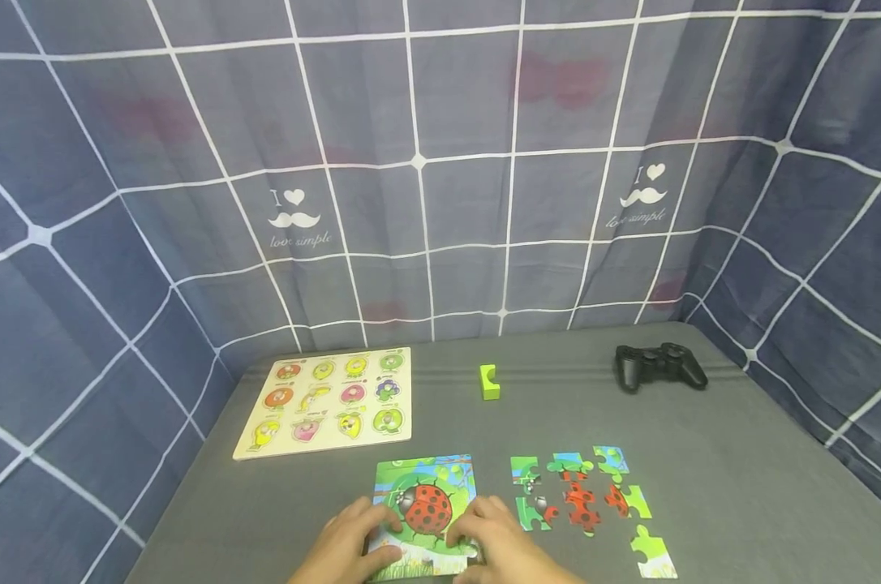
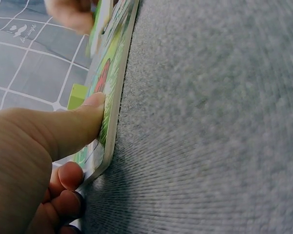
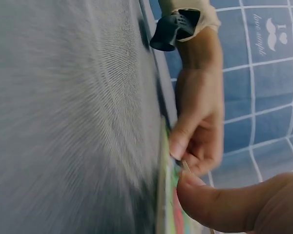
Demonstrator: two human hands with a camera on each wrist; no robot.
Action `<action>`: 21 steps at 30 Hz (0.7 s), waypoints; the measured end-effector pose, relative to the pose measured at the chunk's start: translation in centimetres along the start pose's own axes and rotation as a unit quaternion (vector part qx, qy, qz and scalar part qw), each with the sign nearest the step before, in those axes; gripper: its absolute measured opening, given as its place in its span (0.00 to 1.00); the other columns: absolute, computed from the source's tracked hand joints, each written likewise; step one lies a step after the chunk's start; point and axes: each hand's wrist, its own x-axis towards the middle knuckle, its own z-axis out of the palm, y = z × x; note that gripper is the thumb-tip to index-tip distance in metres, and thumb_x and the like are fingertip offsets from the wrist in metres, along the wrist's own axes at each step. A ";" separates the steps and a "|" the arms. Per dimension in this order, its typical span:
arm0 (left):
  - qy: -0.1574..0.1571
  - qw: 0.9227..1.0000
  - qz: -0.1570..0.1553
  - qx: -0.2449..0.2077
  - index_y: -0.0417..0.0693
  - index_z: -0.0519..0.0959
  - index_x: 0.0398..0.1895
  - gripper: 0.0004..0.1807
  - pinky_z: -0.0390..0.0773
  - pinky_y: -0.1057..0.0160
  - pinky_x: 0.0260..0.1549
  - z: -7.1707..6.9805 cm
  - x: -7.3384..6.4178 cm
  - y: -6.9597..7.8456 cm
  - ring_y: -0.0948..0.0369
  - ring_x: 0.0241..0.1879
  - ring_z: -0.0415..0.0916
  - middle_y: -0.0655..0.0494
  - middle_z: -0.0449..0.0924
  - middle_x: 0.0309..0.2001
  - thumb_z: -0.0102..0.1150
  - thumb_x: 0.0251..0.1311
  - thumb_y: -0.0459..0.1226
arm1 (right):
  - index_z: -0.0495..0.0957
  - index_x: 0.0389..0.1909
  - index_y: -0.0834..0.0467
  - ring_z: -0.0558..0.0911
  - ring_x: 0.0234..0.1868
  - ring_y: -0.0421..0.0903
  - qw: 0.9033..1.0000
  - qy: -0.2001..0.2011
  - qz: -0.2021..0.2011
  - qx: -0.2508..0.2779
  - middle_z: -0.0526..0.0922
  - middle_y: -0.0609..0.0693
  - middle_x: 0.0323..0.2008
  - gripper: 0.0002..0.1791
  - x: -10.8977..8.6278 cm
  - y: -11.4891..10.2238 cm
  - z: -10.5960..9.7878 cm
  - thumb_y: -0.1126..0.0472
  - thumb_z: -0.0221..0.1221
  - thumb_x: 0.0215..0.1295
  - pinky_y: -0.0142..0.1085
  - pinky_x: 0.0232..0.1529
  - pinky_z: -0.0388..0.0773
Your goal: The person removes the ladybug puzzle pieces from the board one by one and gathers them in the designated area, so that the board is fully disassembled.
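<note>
A square ladybug puzzle board (image 1: 427, 507) lies flat near the front of the table. My left hand (image 1: 349, 539) grips its left side; in the left wrist view the thumb (image 2: 80, 124) presses on the printed face while the other fingers curl at the edge. At the lower right of the board, my right hand (image 1: 497, 542) pinches a puzzle piece (image 2: 101, 27) between thumb and fingers, tilted up off the board. Only the piece's thin edge shows in the right wrist view, by the right thumb (image 3: 210, 202). Its picture is mostly hidden.
Several loose ladybug pieces (image 1: 581, 504) lie right of the board, one green-and-white piece (image 1: 652, 553) nearest the front. Behind are a fruit peg board (image 1: 331, 402), a green block (image 1: 489, 383) and a black game controller (image 1: 659, 367). A checked curtain (image 1: 455, 203) encloses the table.
</note>
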 end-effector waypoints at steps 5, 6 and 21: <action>0.020 1.000 0.011 0.006 0.67 0.77 0.42 0.12 0.58 0.68 0.29 0.2 -0.2 -0.1 0.73 0.30 0.60 0.67 0.65 0.30 0.62 0.59 0.55 | 0.81 0.38 0.41 0.61 0.39 0.27 0.992 0.094 -0.080 -0.027 0.68 0.34 0.34 0.14 -4.2 2.0 -2.3 0.40 0.66 0.56 0.23 0.33 0.60; 0.021 1.000 0.013 0.006 0.67 0.77 0.42 0.12 0.58 0.68 0.29 0.2 -0.2 -0.2 0.74 0.29 0.60 0.67 0.65 0.30 0.62 0.59 0.55 | 0.81 0.37 0.39 0.61 0.38 0.27 0.990 0.115 -0.069 -0.033 0.68 0.32 0.34 0.11 -5.3 2.3 -2.6 0.42 0.67 0.56 0.22 0.33 0.59; -0.019 1.000 -0.014 -0.014 0.67 0.76 0.43 0.14 0.60 0.68 0.26 -0.1 0.0 -0.4 0.71 0.28 0.59 0.64 0.63 0.30 0.61 0.58 0.57 | 0.82 0.40 0.41 0.69 0.37 0.28 0.984 0.170 0.044 0.015 0.75 0.32 0.38 0.21 -12.6 4.8 -5.6 0.66 0.72 0.47 0.26 0.27 0.66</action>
